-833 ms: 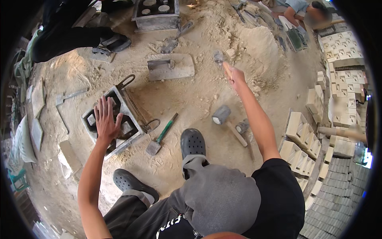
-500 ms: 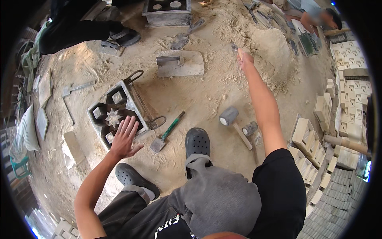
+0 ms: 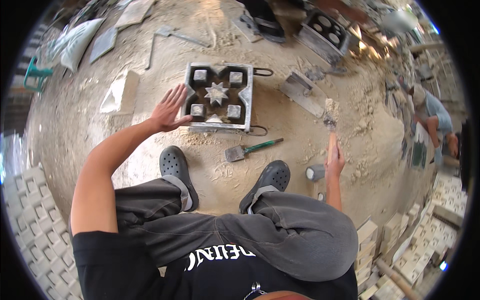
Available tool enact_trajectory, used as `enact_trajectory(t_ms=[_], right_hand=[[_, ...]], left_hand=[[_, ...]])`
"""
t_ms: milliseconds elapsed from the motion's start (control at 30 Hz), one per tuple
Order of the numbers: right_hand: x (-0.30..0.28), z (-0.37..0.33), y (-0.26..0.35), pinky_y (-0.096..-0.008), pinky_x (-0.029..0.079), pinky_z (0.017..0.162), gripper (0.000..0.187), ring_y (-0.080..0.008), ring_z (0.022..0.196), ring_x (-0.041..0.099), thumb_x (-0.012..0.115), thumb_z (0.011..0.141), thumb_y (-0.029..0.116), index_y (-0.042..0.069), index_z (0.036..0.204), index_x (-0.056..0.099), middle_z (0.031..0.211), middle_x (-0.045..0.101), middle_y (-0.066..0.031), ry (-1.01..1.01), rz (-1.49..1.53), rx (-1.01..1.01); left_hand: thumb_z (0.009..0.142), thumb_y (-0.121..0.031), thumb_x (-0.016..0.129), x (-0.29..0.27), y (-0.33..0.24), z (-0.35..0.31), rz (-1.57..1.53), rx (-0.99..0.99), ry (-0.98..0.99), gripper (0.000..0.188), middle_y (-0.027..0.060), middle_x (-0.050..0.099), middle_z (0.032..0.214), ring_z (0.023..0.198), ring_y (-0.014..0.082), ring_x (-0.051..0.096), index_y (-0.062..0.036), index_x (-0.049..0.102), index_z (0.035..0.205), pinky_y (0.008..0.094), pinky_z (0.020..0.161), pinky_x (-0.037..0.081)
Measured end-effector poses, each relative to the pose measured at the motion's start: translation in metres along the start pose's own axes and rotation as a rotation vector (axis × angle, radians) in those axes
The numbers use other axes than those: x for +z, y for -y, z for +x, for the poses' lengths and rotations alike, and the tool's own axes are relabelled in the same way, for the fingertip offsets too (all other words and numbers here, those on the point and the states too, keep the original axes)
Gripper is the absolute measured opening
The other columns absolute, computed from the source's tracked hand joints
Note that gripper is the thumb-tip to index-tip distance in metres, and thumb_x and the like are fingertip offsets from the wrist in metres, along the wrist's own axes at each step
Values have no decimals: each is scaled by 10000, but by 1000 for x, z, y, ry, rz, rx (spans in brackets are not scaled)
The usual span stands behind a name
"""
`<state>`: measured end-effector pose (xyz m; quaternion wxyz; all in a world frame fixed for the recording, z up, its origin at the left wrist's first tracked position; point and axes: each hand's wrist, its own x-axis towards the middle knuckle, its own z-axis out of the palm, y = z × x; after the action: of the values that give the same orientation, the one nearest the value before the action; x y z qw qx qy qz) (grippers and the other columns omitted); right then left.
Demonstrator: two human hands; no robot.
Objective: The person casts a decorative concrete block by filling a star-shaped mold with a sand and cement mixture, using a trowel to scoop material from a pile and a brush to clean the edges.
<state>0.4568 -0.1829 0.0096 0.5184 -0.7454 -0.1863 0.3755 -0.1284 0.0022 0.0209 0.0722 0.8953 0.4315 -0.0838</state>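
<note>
1. the metal mould lies flat on the sandy ground, just past the person's two dark shoes. it is a square frame with a star shape in the middle and four small blocks round it.
2. the left hand rests its palm on the left edge of the mould. its fingers are spread wide apart and hold nothing.
3. the right hand is off to the right, well apart from the mould. its fingers are shut tight round the wooden handle of a brush. the sandy bristle end points up and away from the person.
4. a small trowel with a green handle lies on the ground just below the mould, between it and the right shoe.
5. a mallet head lies near the right hand.
6. it looks like the step in hand is steadying the mould and getting the brush ready for it.
7. the next move would need the brush brought over to the mould, with the left hand keeping the frame from sliding.
</note>
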Motion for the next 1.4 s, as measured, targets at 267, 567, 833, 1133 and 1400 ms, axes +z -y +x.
enact_trajectory(t_ms=[267, 567, 833, 1133, 1400], right_hand=[[117, -67, 63, -193, 367, 405, 379, -48, 478, 464, 518, 1012, 201, 68, 1362, 575, 947, 688, -77, 475, -155, -221], [201, -75, 97, -356, 479, 968, 447, -311, 1133, 642, 586, 962, 276, -32, 1286, 601, 1199, 666, -230, 439, -546, -588], [222, -107, 110, -442, 512, 836, 400, -404, 954, 660, 576, 929, 191, -20, 1266, 618, 1044, 669, -277, 369, -872, -786], [217, -123, 122, -434, 498, 891, 421, -416, 1014, 648, 562, 941, 206, -37, 1283, 593, 1111, 655, -289, 415, -849, -706], [185, -133, 146, -422, 505, 889, 413, -411, 1023, 652, 575, 939, 220, -24, 1272, 608, 1116, 663, -275, 435, -806, -551]], left_hand=[[868, -783, 393, 13, -36, 25, -80, -276, -214, 1134, 263, 69, 1614, 1519, 349, 28, 91, 93, 1526, 429, 1231, 52], [849, -791, 426, 1, -55, 102, -118, -82, -373, 1136, 246, 163, 1603, 1510, 334, 115, 87, 158, 1517, 413, 1236, 84], [833, -808, 425, -9, -67, 143, -148, -41, -243, 1139, 238, 185, 1600, 1507, 336, 131, 75, 193, 1515, 418, 1235, 107], [875, -720, 471, -9, -84, 145, -156, 191, -272, 1013, 197, 251, 1590, 1490, 337, 199, 41, 259, 1509, 421, 1231, 138], [951, -500, 549, -9, -64, 121, -339, 280, -383, 537, 172, 496, 1376, 1280, 348, 485, -58, 530, 1256, 425, 1111, 388]])
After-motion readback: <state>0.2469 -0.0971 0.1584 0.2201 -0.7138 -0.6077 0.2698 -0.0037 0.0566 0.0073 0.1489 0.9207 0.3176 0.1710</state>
